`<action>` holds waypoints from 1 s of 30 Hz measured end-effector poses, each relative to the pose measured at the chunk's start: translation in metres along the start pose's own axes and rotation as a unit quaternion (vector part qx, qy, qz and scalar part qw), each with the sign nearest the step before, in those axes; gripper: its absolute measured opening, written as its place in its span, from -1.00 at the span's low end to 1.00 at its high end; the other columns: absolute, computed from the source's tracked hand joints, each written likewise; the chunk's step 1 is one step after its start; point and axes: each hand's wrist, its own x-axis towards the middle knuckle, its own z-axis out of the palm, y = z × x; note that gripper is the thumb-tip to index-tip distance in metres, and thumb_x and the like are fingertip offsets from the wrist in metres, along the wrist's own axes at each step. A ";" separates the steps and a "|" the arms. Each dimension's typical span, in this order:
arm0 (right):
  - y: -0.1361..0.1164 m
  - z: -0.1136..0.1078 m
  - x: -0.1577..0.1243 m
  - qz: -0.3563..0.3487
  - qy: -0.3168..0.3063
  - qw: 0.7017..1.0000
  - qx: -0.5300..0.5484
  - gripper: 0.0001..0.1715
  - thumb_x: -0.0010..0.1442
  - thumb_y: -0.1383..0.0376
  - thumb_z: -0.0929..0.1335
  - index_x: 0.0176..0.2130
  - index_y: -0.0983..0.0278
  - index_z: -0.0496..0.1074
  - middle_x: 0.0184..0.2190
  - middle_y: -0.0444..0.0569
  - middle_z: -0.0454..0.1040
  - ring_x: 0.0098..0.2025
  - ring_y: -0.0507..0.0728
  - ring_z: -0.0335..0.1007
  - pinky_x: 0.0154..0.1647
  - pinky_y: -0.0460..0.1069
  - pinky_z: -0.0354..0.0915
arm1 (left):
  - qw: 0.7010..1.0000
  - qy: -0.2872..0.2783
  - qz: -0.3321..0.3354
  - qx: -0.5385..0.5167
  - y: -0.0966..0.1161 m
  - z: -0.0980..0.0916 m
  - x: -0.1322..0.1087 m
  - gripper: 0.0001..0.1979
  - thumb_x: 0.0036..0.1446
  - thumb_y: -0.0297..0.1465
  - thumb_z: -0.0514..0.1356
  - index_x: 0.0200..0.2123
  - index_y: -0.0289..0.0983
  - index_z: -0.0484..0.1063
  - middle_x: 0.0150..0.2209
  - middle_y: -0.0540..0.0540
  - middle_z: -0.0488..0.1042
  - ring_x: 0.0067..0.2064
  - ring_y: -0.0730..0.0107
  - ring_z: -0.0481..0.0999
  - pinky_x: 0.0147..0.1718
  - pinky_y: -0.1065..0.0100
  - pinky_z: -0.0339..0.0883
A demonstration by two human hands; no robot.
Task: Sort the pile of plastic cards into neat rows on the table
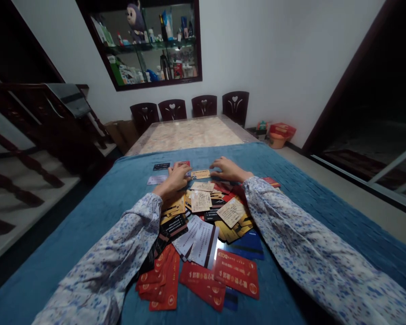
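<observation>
My left hand (pixel 176 179) reaches over the far side of a spread of cards, fingers slightly bent and apart. Its fingertips are beside a cream card (pixel 200 174) lying flat. A red card (pixel 185 163) shows partly behind that hand; a black card (pixel 161 166) and a pale lilac card (pixel 156 180) lie to its left. At the cream card's right end, my right hand (pixel 229 169) is open, fingers curved down; whether they touch it I cannot tell. Nearer me is a jumbled pile with cream cards (pixel 200 201), white cards (pixel 205 243) and red cards (pixel 237 273).
A blue cloth (pixel 98 216) covers the near part of the table, with bare marble-patterned tabletop (pixel 196 133) beyond. Dark chairs (pixel 205 106) line the far end. A stair railing (pixel 27 149) stands left, and an orange tub (pixel 276 141) sits on the floor at right.
</observation>
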 end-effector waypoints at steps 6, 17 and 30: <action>-0.012 -0.001 -0.010 -0.007 0.029 1.000 0.006 -0.66 0.32 0.21 0.37 0.02 0.28 0.59 -0.05 0.11 0.60 -0.03 0.24 0.35 -0.06 0.05 0.19 | 0.999 0.037 0.014 -0.008 0.004 0.000 -0.019 -0.56 0.17 -0.47 0.16 0.12 -0.21 0.53 0.22 -0.25 0.46 0.32 -0.14 0.19 0.19 -0.17 0.08; -0.048 -0.011 -0.040 0.003 -0.017 1.000 -0.009 -0.60 0.35 0.13 0.36 0.09 0.25 0.56 0.04 0.12 0.56 0.05 0.28 0.29 -0.07 0.06 0.17 | 0.999 -0.043 0.011 -0.001 0.035 0.000 -0.039 -0.58 0.30 -0.39 0.09 0.20 -0.21 0.44 0.30 -0.24 0.39 0.38 -0.16 0.10 0.20 -0.22 0.07; -0.062 -0.008 -0.042 -0.004 -0.091 0.996 0.008 -0.75 0.30 0.11 0.41 -0.15 0.21 0.60 -0.05 0.06 0.62 0.02 0.26 0.34 -0.11 0.04 0.18 | 0.993 -0.096 0.057 -0.027 0.036 0.008 -0.042 -0.71 0.31 -0.40 0.02 -0.14 -0.21 0.55 0.12 -0.19 0.53 0.37 -0.11 0.10 0.26 -0.31 0.02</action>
